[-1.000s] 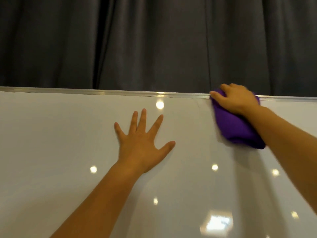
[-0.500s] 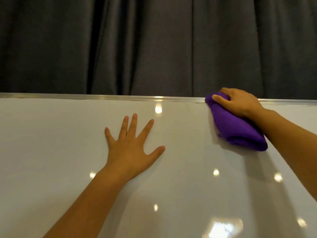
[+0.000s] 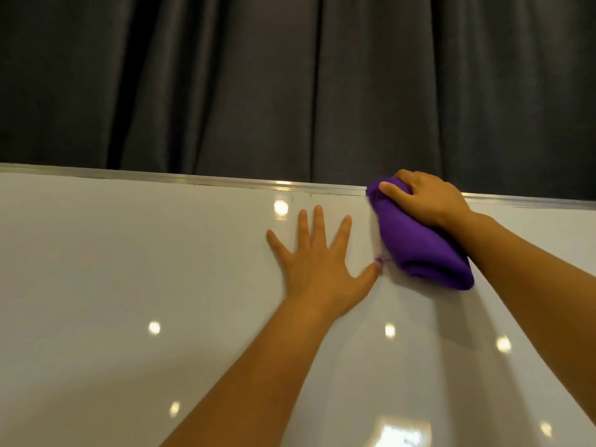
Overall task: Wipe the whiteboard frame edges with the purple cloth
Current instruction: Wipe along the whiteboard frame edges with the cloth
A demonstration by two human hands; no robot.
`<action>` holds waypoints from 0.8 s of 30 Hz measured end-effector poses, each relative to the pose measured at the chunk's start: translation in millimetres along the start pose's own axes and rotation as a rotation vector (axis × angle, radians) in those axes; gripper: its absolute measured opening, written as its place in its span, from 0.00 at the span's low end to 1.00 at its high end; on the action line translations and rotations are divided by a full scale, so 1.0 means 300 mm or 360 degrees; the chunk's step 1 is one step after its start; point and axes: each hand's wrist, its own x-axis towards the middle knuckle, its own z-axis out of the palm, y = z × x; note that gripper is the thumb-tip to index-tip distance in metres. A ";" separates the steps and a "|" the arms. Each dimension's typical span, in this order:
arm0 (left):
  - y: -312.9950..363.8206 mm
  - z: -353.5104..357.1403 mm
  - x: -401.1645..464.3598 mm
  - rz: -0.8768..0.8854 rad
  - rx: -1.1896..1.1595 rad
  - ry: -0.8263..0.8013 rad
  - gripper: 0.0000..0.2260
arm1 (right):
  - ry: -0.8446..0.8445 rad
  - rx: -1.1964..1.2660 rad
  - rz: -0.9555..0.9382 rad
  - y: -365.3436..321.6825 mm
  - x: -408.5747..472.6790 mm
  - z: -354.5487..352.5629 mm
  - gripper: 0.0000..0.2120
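A white whiteboard (image 3: 129, 285) fills the lower part of the view, with a thin silver frame edge (image 3: 225, 181) along its top. My right hand (image 3: 425, 198) grips a bunched purple cloth (image 3: 416, 246) and holds its upper end against the top frame edge. The rest of the cloth hangs down over the board face. My left hand (image 3: 319, 266) lies flat on the board with fingers spread, its thumb tip close to the cloth's lower end.
A dark grey curtain (image 3: 290, 82) hangs behind and above the whiteboard. Ceiling lights reflect as bright spots (image 3: 280, 207) on the glossy board surface.
My right hand has slid the cloth leftward along the top frame edge, closing the gap to my left hand. The left hand stays flat on the board.
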 end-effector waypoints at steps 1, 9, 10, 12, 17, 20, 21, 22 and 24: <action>-0.001 0.010 -0.003 -0.0014 0.0024 0.0007 0.39 | -0.0016 0.0006 0.0000 0.019 -0.004 -0.005 0.31; -0.020 0.041 -0.007 -0.0024 0.0066 0.0103 0.40 | -0.0040 0.0023 0.0089 0.326 -0.082 -0.115 0.34; -0.021 0.044 -0.006 -0.0029 0.0076 0.0110 0.40 | -0.0018 -0.0030 0.0138 0.341 -0.083 -0.113 0.33; -0.026 0.044 -0.003 -0.0040 0.0097 0.0106 0.39 | 0.0103 -0.0243 0.0310 0.313 -0.064 -0.091 0.31; -0.081 0.034 -0.012 -0.0087 0.0163 0.0043 0.40 | 0.0329 -0.0147 0.0377 0.024 -0.034 0.041 0.32; -0.111 0.019 -0.011 -0.0115 0.0210 0.0013 0.41 | 0.0156 -0.0096 0.0097 -0.023 -0.005 0.068 0.31; -0.113 0.015 -0.011 -0.0119 0.0214 -0.0003 0.42 | 0.0104 -0.0087 0.0028 -0.006 0.000 0.063 0.31; -0.111 0.017 -0.015 -0.0118 0.0209 -0.0015 0.42 | 0.0071 -0.0075 -0.0027 0.025 0.001 0.058 0.31; -0.099 0.024 -0.011 -0.0107 0.0197 -0.0005 0.42 | 0.0048 -0.0065 -0.0077 0.104 -0.001 0.039 0.30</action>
